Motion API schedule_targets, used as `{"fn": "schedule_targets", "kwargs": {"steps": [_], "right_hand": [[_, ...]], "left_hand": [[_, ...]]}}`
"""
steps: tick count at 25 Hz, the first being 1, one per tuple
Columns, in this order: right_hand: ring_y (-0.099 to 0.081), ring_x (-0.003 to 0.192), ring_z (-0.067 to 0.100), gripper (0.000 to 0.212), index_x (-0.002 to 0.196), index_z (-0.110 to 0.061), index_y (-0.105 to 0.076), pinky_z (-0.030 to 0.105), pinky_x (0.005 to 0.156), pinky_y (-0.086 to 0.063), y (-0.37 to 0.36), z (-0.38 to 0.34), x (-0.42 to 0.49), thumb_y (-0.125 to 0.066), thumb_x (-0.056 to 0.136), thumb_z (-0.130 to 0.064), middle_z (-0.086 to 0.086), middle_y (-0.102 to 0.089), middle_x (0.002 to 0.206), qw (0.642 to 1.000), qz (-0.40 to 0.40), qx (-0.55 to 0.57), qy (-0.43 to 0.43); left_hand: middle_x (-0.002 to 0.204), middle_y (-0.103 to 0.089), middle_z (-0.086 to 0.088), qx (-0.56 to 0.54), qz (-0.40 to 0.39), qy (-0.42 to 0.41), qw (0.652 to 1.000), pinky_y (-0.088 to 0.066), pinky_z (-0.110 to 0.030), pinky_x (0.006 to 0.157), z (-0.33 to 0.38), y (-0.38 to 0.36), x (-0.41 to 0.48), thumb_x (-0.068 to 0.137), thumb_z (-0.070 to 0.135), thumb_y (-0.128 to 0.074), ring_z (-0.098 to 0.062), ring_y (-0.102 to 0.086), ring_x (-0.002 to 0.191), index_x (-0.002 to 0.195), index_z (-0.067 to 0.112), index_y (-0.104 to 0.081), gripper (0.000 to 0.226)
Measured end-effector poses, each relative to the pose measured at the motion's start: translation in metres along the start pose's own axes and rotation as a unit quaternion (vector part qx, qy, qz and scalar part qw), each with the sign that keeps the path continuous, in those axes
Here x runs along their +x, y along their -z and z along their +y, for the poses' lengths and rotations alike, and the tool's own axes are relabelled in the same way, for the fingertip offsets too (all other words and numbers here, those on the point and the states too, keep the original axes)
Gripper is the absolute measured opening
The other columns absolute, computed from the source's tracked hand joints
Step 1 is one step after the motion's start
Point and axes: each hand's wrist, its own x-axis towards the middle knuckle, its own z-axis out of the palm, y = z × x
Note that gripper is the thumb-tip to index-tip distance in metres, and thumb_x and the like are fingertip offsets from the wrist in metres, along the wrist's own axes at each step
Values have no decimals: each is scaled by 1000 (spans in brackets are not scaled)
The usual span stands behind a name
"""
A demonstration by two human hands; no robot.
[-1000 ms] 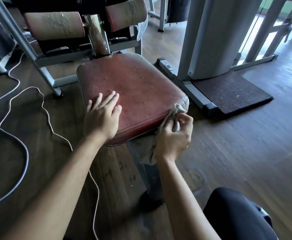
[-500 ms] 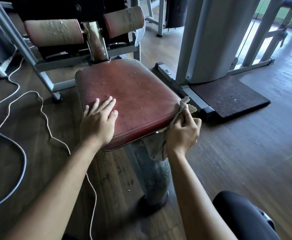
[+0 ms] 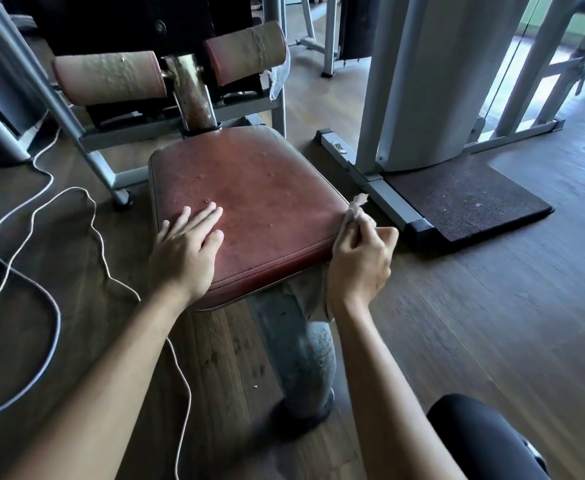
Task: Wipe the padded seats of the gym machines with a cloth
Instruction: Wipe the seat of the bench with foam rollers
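A worn red padded seat [image 3: 260, 188] stands on a grey metal post in the middle of the view. My left hand [image 3: 187, 247] lies flat on its near left corner, fingers straight. At the seat's right edge my right hand [image 3: 360, 261] grips a beige cloth [image 3: 355, 211]. The cloth's upper end sticks up past my fingers against the seat's side. Its lower part hangs below the seat edge, partly hidden behind my wrist.
Two worn roller pads [image 3: 111, 77] sit on the frame behind the seat. A white cable [image 3: 41, 188] loops over the wooden floor at the left. A grey machine column [image 3: 433, 81] and a dark rubber mat [image 3: 464, 199] stand to the right. My dark-clad knee [image 3: 485, 441] is at the bottom right.
My right hand has slid the cloth from the seat's near right corner further back along the right edge. My left hand stays pressed on the seat.
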Motion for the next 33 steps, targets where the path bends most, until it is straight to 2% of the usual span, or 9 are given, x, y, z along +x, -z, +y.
{"fn": "schedule_targets", "kwargs": {"steps": [7, 10, 12, 17, 21, 25, 26, 29, 33], "right_hand": [[-52, 68, 11, 19, 105, -31, -76, 25, 72, -43, 36, -13, -40, -58, 98, -34, -3, -53, 101, 975, -186, 47, 115], [-55, 88, 2, 24, 116, -32, -74, 14, 82, -41, 46, -54, -11, -61, 96, -31, -2, -63, 106, 947, -244, 90, 186], [-60, 108, 10, 34, 130, -35, -66, 25, 93, -45, 34, -86, 15, -57, 97, -39, -1, -68, 117, 928, -297, 81, 208], [-58, 123, 26, 40, 139, -27, -58, 33, 96, -46, -8, -96, 27, -56, 99, -33, 3, -63, 135, 788, -476, -114, 372], [-27, 149, 19, 59, 150, -35, -42, 42, 118, -27, 1, -64, 38, -33, 97, -60, -9, -35, 160, 804, -446, -128, 372], [4, 154, 36, 61, 157, -33, -24, 61, 120, 2, 1, -49, 12, -19, 102, -57, -6, -4, 169, 739, -421, -359, 384], [8, 154, 34, 56, 157, -35, -23, 61, 119, 7, -2, -50, 4, -22, 105, -53, -6, 0, 169, 743, -439, -351, 363], [-2, 155, 14, 47, 153, -38, -34, 44, 123, 12, -4, -60, 9, -21, 109, -47, -11, -19, 164, 835, -482, -173, 203], [-11, 154, 13, 50, 153, -29, -38, 25, 118, -4, -11, -46, 40, -19, 109, -42, -9, -26, 164, 854, -398, -227, 247]], "left_hand": [[156, -42, 10, -37, 7, 32, 999, -11, -40, 124, 2, 1, -2, 91, 40, -33, -21, -26, 152, 148, 23, -49, 62], [158, -41, 6, -34, 6, 76, 996, -11, -35, 123, 7, 5, -4, 92, 39, -36, -21, -23, 153, 150, 20, -45, 62], [157, -42, 5, -43, 5, 85, 995, -14, -34, 123, 10, 5, -6, 91, 39, -36, -22, -25, 152, 149, 18, -47, 63], [156, -44, -5, -94, 18, 64, 993, -19, -35, 123, -2, 7, -13, 91, 39, -35, -27, -28, 151, 148, 11, -48, 64], [156, -44, -2, -107, 24, 62, 992, -20, -36, 124, -2, 7, -11, 92, 41, -33, -21, -29, 151, 149, 16, -47, 64], [159, -39, 1, -94, 32, 47, 994, -17, -34, 124, -6, 8, -4, 105, 41, -39, -18, -26, 152, 153, 23, -42, 50], [160, -37, 1, -89, 25, 37, 995, -15, -31, 123, -7, 9, -3, 107, 39, -40, -18, -24, 152, 153, 25, -40, 49], [162, -33, 3, -94, -15, 6, 995, -8, -29, 123, -12, 12, 5, 105, 53, -29, -16, -20, 154, 155, 27, -36, 57], [166, -24, 2, -55, -90, -12, 994, -4, -38, 125, -12, 24, 10, 60, 97, 12, -20, -13, 155, 155, 31, -34, 125]]}}
